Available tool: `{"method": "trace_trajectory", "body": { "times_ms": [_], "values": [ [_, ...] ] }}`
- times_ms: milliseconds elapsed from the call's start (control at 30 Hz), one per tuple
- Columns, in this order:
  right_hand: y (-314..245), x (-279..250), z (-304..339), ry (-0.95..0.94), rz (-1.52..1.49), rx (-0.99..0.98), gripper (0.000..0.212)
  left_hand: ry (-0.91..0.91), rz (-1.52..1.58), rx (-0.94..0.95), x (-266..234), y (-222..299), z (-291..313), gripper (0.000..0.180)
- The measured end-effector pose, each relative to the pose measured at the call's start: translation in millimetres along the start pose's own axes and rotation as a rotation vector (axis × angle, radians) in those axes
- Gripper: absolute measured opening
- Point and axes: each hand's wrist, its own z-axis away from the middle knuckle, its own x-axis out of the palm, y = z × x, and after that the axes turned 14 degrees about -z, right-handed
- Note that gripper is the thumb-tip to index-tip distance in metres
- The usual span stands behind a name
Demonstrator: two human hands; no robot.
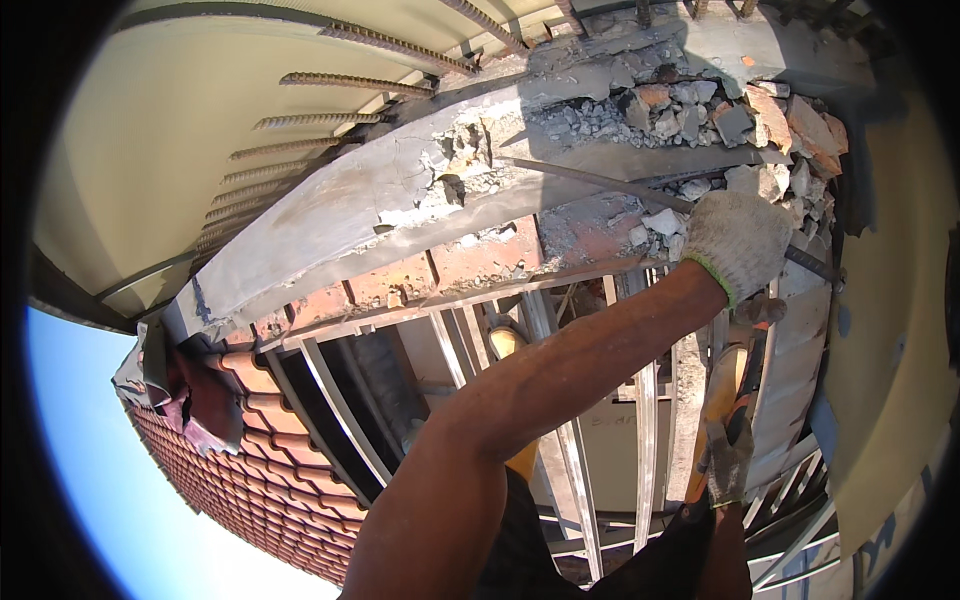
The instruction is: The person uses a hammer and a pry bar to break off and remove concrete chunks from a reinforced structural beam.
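Knit-gloved left hand (738, 240) gripping long metal rod (610, 182); crumbled concrete (462, 152) at tip.

Rod (640, 190) dark matt metal, knitted glove (742, 240) rough cloth. Ledge (300, 225) smooth matt cement, jagged where broken; rubble (690, 115) coarse. Rebar (358, 85) ribbed rusty metal, battens (646, 440) shiny metal.

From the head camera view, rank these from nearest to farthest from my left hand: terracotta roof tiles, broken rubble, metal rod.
1. Metal rod: gripped in the left hand.
2. Broken rubble: just above the hand, upper right.
3. Terracotta roof tiles: far off, lower left.
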Motion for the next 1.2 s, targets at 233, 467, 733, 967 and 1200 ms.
{"method": "trace_trajectory", "body": {
  "times_ms": [233, 467, 733, 967, 1200],
  "values": [
    [-16, -7, -26, -0.059, -0.146, -0.098, 0.022, 0.077, -0.038, -0.037, 63, -22, -52, 0.029],
    [-43, -5, -59, -0.167, -0.318, -0.057, 0.025, 0.361, -0.285, -0.181, 109, -29, -89, 0.034],
    [-71, -26, -107, -0.252, -0.609, -0.021, 0.023, 0.035, -0.184, -0.308, 118, -40, -120, 0.039],
    [-123, -76, -160, 0.352, -0.417, -0.473, 0.023, 0.082, -0.267, -0.296, 128, -40, -126, 0.036],
    [-119, -1, -197, 0.256, -0.328, -0.513, 0.036, 0.153, -0.267, -0.338, 135, -41, -138, 0.034]
  ]
}}
